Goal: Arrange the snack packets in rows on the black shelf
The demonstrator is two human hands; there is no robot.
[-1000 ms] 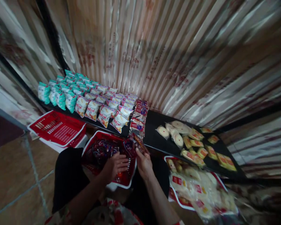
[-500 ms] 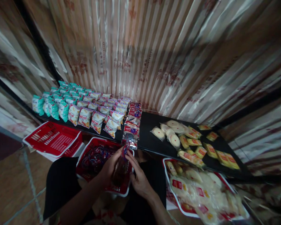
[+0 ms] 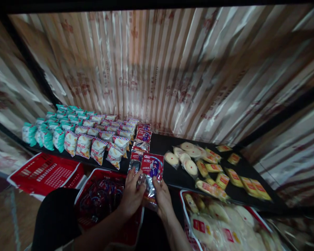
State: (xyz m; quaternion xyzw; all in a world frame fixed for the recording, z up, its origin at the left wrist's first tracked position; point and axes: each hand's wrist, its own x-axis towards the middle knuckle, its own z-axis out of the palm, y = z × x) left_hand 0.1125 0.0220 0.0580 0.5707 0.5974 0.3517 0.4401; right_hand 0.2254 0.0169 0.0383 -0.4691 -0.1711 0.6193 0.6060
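A red and purple foil snack packet (image 3: 152,169) is held upright at the shelf's front edge, its printed face toward me. My right hand (image 3: 162,197) grips its lower right side, thumb on the front. At its lower left is my left hand (image 3: 132,193), with the thumb against the packet and the fingers over the nearest packet of a row (image 3: 143,135) running back along the shelf. Whether those fingers also grip that packet is unclear. Below my left forearm, a red basket (image 3: 142,223) with a white rim holds more dark, shiny packets (image 3: 102,198).
Striped white shrimp-snack bags (image 3: 98,150) and teal bags (image 3: 45,136) stand left on the black shelf (image 3: 170,177). Round pale packs (image 3: 190,167) and yellow packs (image 3: 222,180) lie right. Another basket (image 3: 184,209) holds similar packs; a red basket (image 3: 45,172) is at far left.
Both hands have risen from over the basket to the shelf's front edge. The packet, earlier seen edge-on between them, now faces me. The view has shifted.
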